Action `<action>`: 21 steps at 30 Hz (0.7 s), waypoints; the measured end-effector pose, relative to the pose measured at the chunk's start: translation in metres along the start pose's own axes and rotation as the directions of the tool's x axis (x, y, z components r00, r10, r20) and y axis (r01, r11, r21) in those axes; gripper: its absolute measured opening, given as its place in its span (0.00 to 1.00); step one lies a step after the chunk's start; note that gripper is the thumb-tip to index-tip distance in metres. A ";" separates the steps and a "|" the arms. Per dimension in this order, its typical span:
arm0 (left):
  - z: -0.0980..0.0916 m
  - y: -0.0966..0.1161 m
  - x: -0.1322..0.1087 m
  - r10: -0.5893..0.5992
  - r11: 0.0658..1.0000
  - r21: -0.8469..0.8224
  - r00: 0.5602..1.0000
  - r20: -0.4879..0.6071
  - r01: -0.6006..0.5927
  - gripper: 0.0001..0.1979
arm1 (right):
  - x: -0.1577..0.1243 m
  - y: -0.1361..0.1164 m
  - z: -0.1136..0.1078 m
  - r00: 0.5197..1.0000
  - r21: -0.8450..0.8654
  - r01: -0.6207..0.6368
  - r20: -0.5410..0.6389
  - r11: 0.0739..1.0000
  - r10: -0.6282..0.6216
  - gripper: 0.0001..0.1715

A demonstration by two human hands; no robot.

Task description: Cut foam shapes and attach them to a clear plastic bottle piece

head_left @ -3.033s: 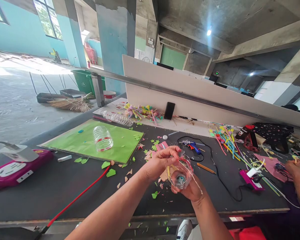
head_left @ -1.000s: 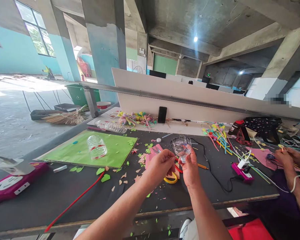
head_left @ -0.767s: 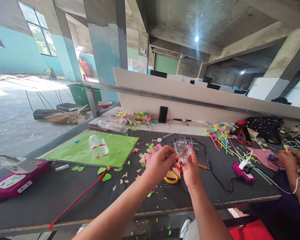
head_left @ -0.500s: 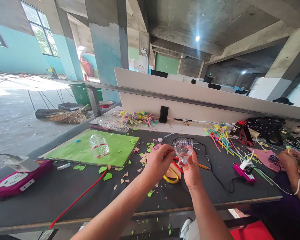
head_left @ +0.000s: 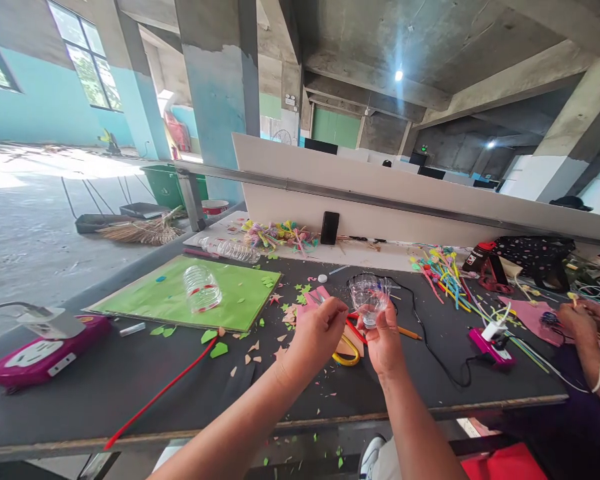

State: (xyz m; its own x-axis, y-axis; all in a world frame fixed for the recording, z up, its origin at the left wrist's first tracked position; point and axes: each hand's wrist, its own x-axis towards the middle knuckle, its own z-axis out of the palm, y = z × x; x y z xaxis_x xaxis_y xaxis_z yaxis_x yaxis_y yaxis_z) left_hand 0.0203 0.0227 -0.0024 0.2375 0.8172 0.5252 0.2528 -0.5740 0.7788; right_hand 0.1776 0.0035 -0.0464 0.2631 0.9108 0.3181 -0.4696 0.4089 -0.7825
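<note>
My right hand (head_left: 384, 340) holds up a clear, cup-shaped piece of cut plastic bottle (head_left: 369, 295), its fingers wrapped around the narrow lower end. Just left of it, my left hand (head_left: 321, 330) has thumb and fingertips pinched together; whatever they hold, if anything, is too small to make out. Under the hands lie scissors with a yellow handle loop (head_left: 347, 353) and red parts, partly covered. Pink paper (head_left: 314, 299) and small green and pink paper scraps (head_left: 286, 313) surround them on the dark table. Another cut bottle section (head_left: 201, 290) lies on a green sheet (head_left: 150, 300).
At left is a purple power strip (head_left: 45, 350); a red pipe cleaner (head_left: 163, 393) reaches the table's front edge. A black cable (head_left: 420, 313) curves right of my hands. Pipe-cleaner bundles (head_left: 443, 273) and a phone (head_left: 330, 228) are farther back. Another person's hands (head_left: 583, 317) work at right.
My left hand has dropped slightly, its fingers still pinched near the bottle piece. My right hand keeps its hold. The whole view has shifted a little.
</note>
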 end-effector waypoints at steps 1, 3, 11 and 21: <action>0.001 -0.002 0.000 -0.017 0.999 -0.030 1.000 0.010 0.017 0.06 | 0.000 0.000 0.000 1.000 0.009 -0.001 -0.001 1.000 0.001 0.30; 0.002 -0.004 0.001 -0.043 0.994 -0.102 0.999 0.028 0.046 0.05 | 0.000 0.000 0.000 1.000 0.018 -0.002 0.006 1.000 0.002 0.28; -0.001 -0.003 0.006 -0.094 0.926 -0.354 0.989 0.114 0.129 0.07 | 0.000 0.004 -0.003 0.994 0.088 -0.082 0.084 0.993 0.074 0.23; 0.004 -0.002 -0.006 -0.091 0.883 -0.436 0.974 0.208 0.176 0.17 | -0.002 0.005 -0.001 0.983 0.166 -0.145 0.135 0.975 0.123 0.24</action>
State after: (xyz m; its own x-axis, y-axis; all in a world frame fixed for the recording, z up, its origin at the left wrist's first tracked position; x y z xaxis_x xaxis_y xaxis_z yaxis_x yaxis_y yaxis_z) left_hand 0.0222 0.0187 -0.0081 0.4035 0.8373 0.3689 -0.1437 -0.3401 0.9293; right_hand 0.1759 0.0035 -0.0518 0.0877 0.9534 0.2887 -0.6364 0.2766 -0.7201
